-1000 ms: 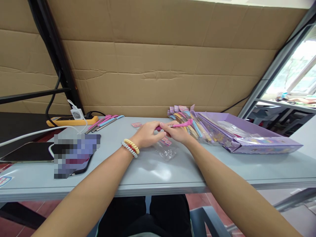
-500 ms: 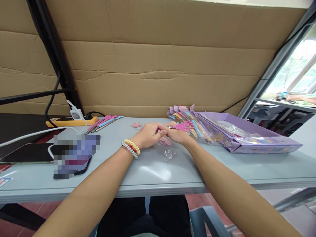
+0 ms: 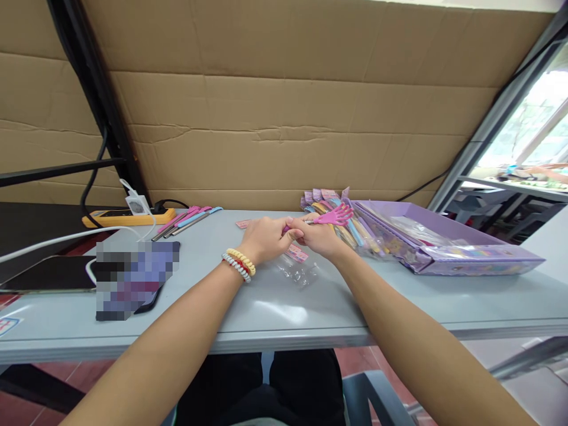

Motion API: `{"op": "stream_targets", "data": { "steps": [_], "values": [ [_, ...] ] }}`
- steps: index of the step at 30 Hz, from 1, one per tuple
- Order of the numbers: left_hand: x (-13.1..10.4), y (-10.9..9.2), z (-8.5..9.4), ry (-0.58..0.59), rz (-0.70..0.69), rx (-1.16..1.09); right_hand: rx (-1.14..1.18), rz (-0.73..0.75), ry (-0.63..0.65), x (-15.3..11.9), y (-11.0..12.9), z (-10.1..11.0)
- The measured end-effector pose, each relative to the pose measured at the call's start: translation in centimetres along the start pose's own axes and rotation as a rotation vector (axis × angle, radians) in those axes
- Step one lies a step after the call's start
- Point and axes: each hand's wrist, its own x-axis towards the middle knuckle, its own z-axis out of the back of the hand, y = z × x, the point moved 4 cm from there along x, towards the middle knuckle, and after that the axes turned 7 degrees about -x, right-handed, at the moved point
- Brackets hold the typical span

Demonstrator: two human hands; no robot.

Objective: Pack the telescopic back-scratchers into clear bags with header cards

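A pink hand-shaped scratcher (image 3: 335, 215) with a metal rod sticks out to the right from between my two hands. My left hand (image 3: 267, 238), with beaded bands on its wrist, is closed around the handle end. Against it, my right hand (image 3: 318, 236) has its fingers closed on the scratcher near the rod. Just below the hands lie a clear plastic wrapper (image 3: 302, 273) and a pink-printed card (image 3: 296, 253). Another small card (image 3: 243, 224) shows left of my left hand.
Packed scratchers (image 3: 350, 228) lie beside a purple box (image 3: 479, 260) on the right. Loose pink and blue scratchers (image 3: 190, 220), a yellow power strip (image 3: 115, 218) and a partly blurred phone (image 3: 146, 275) are on the left. Cardboard (image 3: 284, 136) stands behind the grey table (image 3: 399, 302).
The scratcher's pink head has moved slightly up and right and is tilted more upward. Both hands have shifted a little, and the clear wrapper below them looks more spread out.
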Motion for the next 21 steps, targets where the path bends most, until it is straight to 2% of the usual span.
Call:
{"op": "stream_targets", "data": {
  "steps": [7, 14, 21],
  "values": [
    [0.1, -0.5, 0.2, -0.05, 0.056, 0.072, 0.086, 0.027, 0.017, -0.4, 1.5, 0.3],
    [0.2, -0.7, 0.2, -0.052, 0.099, 0.097, 0.148, 0.001, 0.006, -0.3, 1.1, 0.5],
    [0.0, -0.3, 0.3, -0.044, 0.048, 0.061, 0.022, 0.073, -0.057, -0.3, 1.4, 0.4]
  ]
}}
